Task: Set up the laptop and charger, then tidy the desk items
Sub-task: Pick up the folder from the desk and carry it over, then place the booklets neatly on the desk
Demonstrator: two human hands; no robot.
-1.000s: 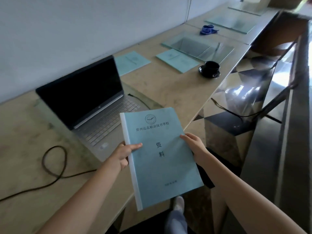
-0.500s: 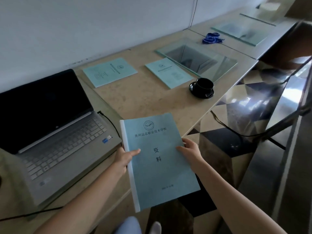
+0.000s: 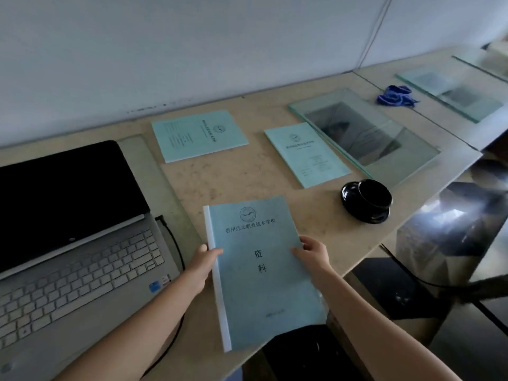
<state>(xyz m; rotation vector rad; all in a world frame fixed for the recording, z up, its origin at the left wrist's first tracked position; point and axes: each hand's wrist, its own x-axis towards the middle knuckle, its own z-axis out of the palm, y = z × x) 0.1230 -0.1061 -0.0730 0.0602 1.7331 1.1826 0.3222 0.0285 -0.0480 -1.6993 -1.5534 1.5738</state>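
Note:
I hold a thick blue bound booklet (image 3: 261,270) with a white spine, over the desk's front edge. My left hand (image 3: 202,265) grips its spine side and my right hand (image 3: 313,257) grips its right edge. An open silver laptop (image 3: 74,243) with a dark screen sits to the left, and a black charger cable (image 3: 173,243) runs from its right side. Two thinner blue booklets lie further back on the desk, one at the centre (image 3: 199,134) and one to the right (image 3: 305,152).
A black cup on a saucer (image 3: 368,200) stands near the desk's front edge at right. Glass panes (image 3: 365,133) lie on the beige desk (image 3: 247,177), with a blue lanyard (image 3: 395,96) behind. The wall runs along the back. A shiny tiled floor lies at right.
The view has swung right and closer to the desk, so the laptop now sits further left. The booklet stays in both hands and has come in over the desk top.

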